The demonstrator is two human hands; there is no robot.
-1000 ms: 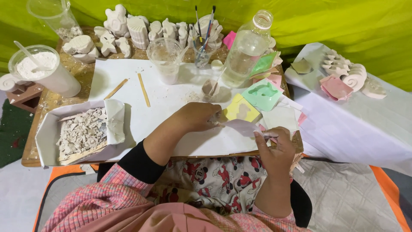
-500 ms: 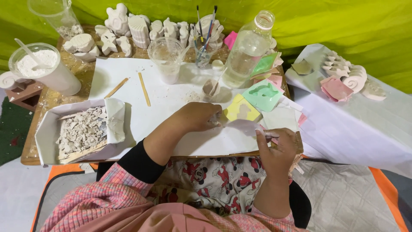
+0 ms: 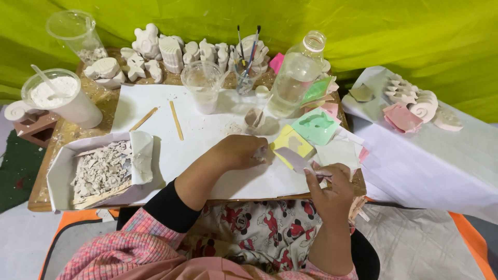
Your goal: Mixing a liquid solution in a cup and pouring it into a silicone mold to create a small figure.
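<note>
Since a second ago little has moved: our left hand point(image 3: 244, 151) still presses the yellow mould point(image 3: 291, 141) on the paper point(image 3: 207, 129); our right hand point(image 3: 332, 186) keeps pinching the knife point(image 3: 298, 159)

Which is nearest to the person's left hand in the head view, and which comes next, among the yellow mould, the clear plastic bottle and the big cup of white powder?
From the left hand:
1. Yellow mould, just to its right on the white paper.
2. Clear plastic bottle, farther back and right, near the green cloth.
3. Big cup of white powder, far left at the table's edge.
</note>
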